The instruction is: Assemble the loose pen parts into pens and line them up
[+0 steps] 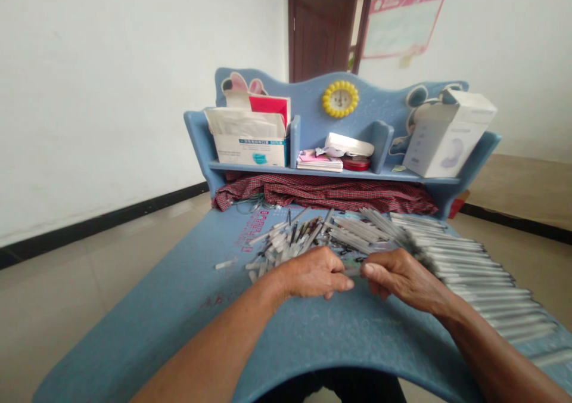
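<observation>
My left hand (pixel 315 273) and my right hand (pixel 397 276) face each other just above the blue desk (pixel 313 337), fingers closed. Between them runs a short translucent piece of a pen (pixel 353 270), gripped at its two ends; most of it is hidden in the fingers. Just beyond my left hand lies a loose heap of clear pen caps (pixel 277 248) with dark pen parts (pixel 304 230) mixed in. Clear pen barrels (pixel 357 233) are piled behind my hands. Beside my right arm, finished-looking pens (pixel 478 272) lie side by side in a long row.
A blue shelf at the desk's back holds a mask box (pixel 250 149), a white box (pixel 447 135) and a red round tin (pixel 356 163). Checked cloth (pixel 322 193) is bunched beneath it. A single cap (pixel 224 264) lies left of the heap. The desk's front edge curves inward.
</observation>
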A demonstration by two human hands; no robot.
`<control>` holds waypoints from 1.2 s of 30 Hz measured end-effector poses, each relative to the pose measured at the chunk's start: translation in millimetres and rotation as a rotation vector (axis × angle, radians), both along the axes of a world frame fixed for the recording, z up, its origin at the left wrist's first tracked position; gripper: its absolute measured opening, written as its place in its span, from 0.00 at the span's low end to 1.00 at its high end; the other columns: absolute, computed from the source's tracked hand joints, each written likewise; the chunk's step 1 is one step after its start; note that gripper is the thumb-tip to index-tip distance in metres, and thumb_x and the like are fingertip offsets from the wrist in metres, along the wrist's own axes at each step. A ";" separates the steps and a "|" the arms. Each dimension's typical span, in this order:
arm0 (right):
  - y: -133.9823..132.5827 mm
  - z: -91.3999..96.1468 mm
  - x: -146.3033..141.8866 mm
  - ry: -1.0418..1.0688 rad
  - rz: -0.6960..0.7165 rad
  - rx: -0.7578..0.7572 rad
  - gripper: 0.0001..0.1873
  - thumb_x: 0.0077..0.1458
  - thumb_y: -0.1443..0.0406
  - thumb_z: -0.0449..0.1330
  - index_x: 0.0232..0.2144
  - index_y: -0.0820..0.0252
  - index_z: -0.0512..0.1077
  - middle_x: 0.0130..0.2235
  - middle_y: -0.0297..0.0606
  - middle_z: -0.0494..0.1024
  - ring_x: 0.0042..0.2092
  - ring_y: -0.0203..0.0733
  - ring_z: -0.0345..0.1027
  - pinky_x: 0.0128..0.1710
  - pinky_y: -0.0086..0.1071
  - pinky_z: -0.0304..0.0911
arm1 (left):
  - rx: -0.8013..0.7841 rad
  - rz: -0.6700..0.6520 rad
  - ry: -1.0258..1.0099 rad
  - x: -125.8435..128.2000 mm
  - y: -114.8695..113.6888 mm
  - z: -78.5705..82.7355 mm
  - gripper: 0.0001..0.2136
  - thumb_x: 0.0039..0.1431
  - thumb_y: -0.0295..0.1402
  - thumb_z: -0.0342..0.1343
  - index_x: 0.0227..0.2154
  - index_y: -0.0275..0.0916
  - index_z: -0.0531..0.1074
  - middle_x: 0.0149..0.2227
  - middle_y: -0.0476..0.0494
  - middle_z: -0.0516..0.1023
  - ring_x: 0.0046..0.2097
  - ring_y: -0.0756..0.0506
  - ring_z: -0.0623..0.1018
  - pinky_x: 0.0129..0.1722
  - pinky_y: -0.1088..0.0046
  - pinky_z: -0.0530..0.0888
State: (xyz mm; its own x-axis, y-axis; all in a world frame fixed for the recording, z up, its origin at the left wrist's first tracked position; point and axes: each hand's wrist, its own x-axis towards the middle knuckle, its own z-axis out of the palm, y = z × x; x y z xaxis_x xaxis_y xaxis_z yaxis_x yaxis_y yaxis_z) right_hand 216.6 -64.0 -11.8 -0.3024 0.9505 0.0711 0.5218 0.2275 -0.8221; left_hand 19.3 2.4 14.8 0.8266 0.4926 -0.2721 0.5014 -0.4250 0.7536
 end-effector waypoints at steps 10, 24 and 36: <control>-0.4 2.5 -1.9 0.049 -0.041 -0.018 0.24 0.55 0.48 0.51 0.23 0.62 0.67 0.20 0.33 0.69 0.22 0.33 0.63 0.22 0.26 0.58 | 0.033 -0.001 0.003 -0.7 1.2 -1.5 0.13 0.53 0.35 0.49 0.16 0.36 0.62 0.17 0.53 0.64 0.20 0.54 0.63 0.22 0.77 0.60; 0.4 1.9 -1.8 0.027 -0.059 -0.011 0.26 0.56 0.47 0.50 0.19 0.62 0.65 0.17 0.32 0.67 0.20 0.31 0.61 0.21 0.25 0.57 | 0.064 -0.008 0.012 0.2 1.0 -3.2 0.13 0.52 0.35 0.50 0.16 0.36 0.62 0.16 0.53 0.64 0.20 0.53 0.63 0.23 0.77 0.61; -1.1 3.4 -3.3 0.136 -0.111 -0.076 0.23 0.50 0.47 0.56 0.20 0.61 0.65 0.18 0.33 0.69 0.19 0.32 0.62 0.20 0.26 0.58 | 0.339 0.050 0.010 3.4 -7.5 1.9 0.13 0.50 0.40 0.53 0.18 0.37 0.63 0.16 0.54 0.58 0.22 0.53 0.62 0.21 0.76 0.55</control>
